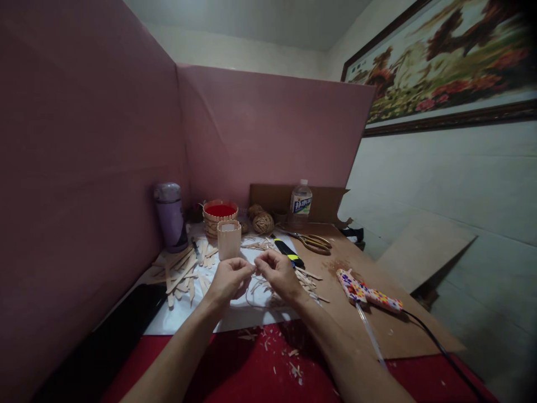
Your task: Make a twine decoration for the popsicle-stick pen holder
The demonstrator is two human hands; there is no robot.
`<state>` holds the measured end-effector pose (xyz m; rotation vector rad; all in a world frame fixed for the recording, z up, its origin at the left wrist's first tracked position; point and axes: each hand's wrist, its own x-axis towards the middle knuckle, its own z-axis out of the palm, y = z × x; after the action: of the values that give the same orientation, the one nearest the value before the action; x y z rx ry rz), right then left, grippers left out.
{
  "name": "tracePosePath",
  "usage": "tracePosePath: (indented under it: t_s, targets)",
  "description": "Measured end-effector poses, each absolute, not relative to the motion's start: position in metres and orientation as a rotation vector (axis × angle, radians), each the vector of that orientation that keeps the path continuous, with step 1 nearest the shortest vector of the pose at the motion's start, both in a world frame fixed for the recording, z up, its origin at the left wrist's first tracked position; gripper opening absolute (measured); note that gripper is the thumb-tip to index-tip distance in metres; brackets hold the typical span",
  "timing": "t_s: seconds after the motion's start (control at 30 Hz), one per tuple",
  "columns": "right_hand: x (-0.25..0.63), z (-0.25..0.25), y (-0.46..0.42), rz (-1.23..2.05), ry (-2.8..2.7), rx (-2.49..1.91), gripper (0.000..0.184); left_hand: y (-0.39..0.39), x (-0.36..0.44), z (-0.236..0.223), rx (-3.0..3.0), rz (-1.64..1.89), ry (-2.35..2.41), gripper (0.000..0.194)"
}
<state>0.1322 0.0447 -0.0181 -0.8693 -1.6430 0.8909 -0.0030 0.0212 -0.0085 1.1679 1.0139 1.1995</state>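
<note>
1. The left hand (231,278) and right hand (277,273) meet above the white sheet (239,319) on the red-covered desk (243,364), thumb and fingertips pinched together on each.
2. Between those 2 pinches seems to be the end of a thin pale strand (247,300), which loops loosely below them; the pinched bit itself is too small to make out.
3. The strand looks like twine — very light, soft and limp, perhaps a little rough, so unlikely to slip. It would probably fray if rubbed hard; a fingertip grip close to the end should control it best.
4. Just beyond the left hand, a pale wooden cylindrical cup (229,240) stands upright. It looks light and stiff; its wall is best held low and gently, since glued slats might come apart.
5. Flat wooden sticks (180,274) lie scattered to the left — a black-and-yellow cutter (287,251) rests beyond the right hand, and a flower-patterned glue gun (352,288) lies farther right.
</note>
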Motion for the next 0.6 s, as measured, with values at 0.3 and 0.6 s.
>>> tracePosePath:
  t_s: [0.3, 0.6]
  targets:
    - [0.1316, -0.015, 0.0436, 1.0, -1.574, -0.845, 0.024, 0.0182, 0.0027, -0.0055, 1.245, 1.287, 1.08, 0.029]
    - [0.1323, -0.0151, 0.0455, 1.235, -1.429, -0.831, 0.028, 0.0172, 0.0025, -0.0037, 1.218, 1.306, 1.044, 0.03]
